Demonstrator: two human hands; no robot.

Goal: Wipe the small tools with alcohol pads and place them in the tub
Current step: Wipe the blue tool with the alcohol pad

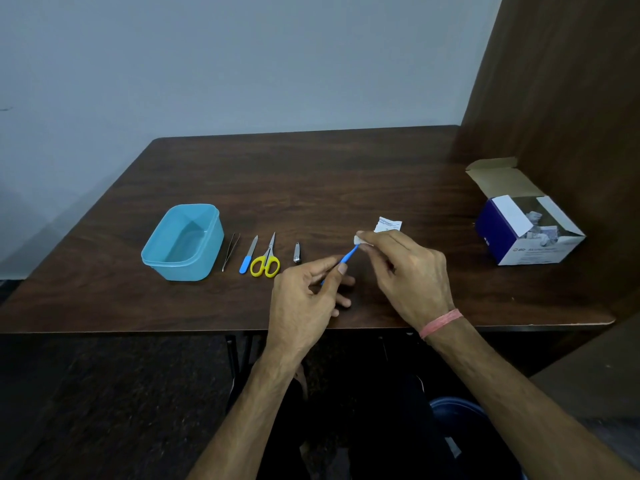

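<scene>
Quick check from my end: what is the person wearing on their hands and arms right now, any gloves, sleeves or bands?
No gloves and no sleeves: both forearms are bare as far as the frame shows. The left hand wears nothing visible, no ring or watch. The right hand is also bare, but its wrist carries a thin pink band, like a thread or rubber band, wrapped round once or twice.

A single head-worn camera looked forward and down from above the near edge of the dark brown wooden desk (346,174). It sat close over that edge, took in the whole top as far as the far edge against the pale grey wall (242,64), and bent straight lines with its wide angle.
</scene>
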